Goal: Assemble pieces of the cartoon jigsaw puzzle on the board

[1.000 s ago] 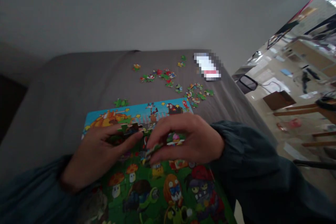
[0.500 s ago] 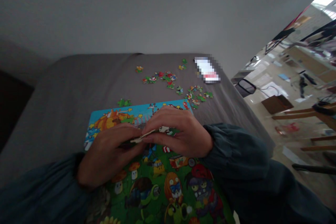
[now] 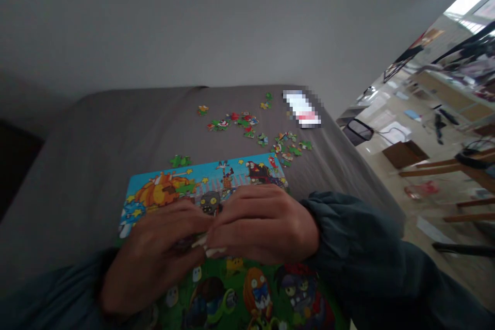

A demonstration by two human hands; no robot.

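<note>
A colourful cartoon jigsaw puzzle board (image 3: 185,185) lies on a grey cloth-covered surface in front of me. My left hand (image 3: 154,258) and my right hand (image 3: 263,224) meet over the middle of the board, fingers curled together. Between the fingertips of both hands a pale puzzle piece (image 3: 207,246) shows edge-on, pinched by both. Both sleeves are dark teal.
Several loose puzzle pieces (image 3: 251,126) lie scattered on the grey cloth (image 3: 96,144) beyond the board, one green piece (image 3: 180,161) near its top edge. A blurred white object (image 3: 301,108) sits at the far right corner. The surface drops off at the right to a cluttered floor.
Both hands have moved down the board toward me, uncovering the zombie picture near the top. The pale piece stays pinched between them.
</note>
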